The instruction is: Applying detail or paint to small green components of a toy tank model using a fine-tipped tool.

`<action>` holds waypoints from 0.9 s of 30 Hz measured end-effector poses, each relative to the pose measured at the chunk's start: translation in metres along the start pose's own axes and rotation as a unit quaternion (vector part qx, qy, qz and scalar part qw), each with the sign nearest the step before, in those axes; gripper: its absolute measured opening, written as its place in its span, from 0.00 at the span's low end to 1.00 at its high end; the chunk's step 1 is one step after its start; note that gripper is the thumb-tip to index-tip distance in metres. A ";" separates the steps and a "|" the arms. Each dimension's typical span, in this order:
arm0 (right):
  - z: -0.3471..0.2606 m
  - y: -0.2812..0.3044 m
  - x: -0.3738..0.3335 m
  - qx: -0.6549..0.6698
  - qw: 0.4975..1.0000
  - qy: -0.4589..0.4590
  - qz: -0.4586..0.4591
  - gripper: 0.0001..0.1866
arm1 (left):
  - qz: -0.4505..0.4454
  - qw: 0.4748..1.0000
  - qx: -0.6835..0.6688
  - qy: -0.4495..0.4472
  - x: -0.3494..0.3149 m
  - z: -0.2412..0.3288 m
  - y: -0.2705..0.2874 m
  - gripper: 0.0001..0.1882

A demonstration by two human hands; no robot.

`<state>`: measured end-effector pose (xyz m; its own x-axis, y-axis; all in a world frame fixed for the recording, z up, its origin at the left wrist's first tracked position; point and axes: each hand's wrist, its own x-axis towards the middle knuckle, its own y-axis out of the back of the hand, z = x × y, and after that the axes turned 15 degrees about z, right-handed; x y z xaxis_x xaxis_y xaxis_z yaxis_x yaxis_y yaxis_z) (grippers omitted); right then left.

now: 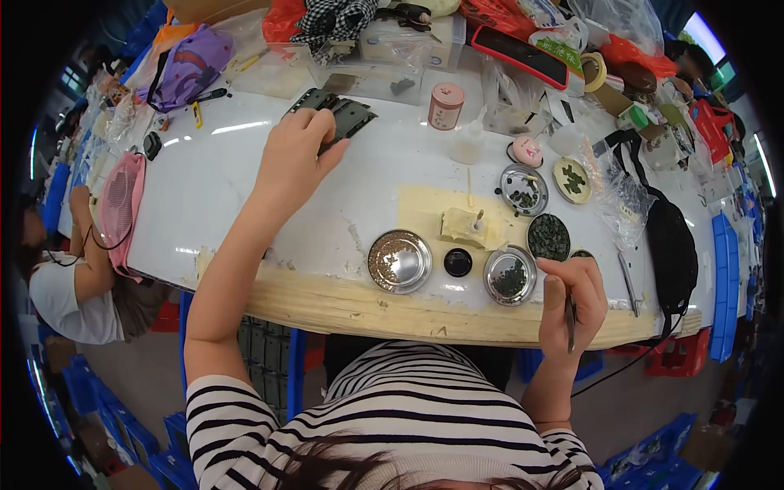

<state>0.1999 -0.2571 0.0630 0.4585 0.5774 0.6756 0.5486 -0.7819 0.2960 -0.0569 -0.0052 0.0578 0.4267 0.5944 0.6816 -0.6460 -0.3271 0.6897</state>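
My left hand (pixel 296 155) reaches to the far left of the table, its fingers curled at the near edge of dark green flat plates (pixel 353 117). One plate shows between thumb and fingers. At the table's right front edge, my right hand (pixel 576 298) is closed around metal tweezers (pixel 571 325), pointing down toward my wrist. Nearest to it are a round metal tin (pixel 523 296) with small dark green bits and a dish of dark pieces (pixel 548 237). Left of these sit a small black round pot (pixel 458 262) and a metal tin (pixel 411 260) holding tan grains.
A yellowish block (pixel 467 229) with an upright peg stands mid-table. Beyond are a pink canister (pixel 446 106), a lid (pixel 571 180) with green pieces and a red-edged phone (pixel 520 57). A black bag (pixel 671 245) lies right; another person (pixel 77 286) sits left.
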 end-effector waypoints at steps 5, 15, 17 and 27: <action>-0.025 -0.025 -0.004 0.084 0.977 -0.038 -0.191 0.33 | -0.100 0.946 -0.308 0.037 -0.046 0.078 0.066 0.22; -0.026 -0.033 -0.012 0.206 0.962 -0.004 -0.179 0.33 | -0.012 0.585 -0.710 0.392 -0.106 0.137 0.023 0.52; -0.022 -0.037 -0.015 0.174 0.972 0.018 -0.157 0.33 | -0.043 0.433 -0.748 0.501 -0.114 0.153 0.012 0.55; -0.001 0.005 -0.017 0.118 0.985 -0.103 -0.069 0.43 | -0.086 0.403 -0.726 0.551 -0.114 0.150 0.017 0.23</action>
<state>0.1938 -0.2715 0.0537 0.4874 0.7284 0.4815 0.7517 -0.6306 0.1931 -0.0211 -0.1888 0.0288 0.5207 0.7438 -0.4191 -0.6970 0.0869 -0.7118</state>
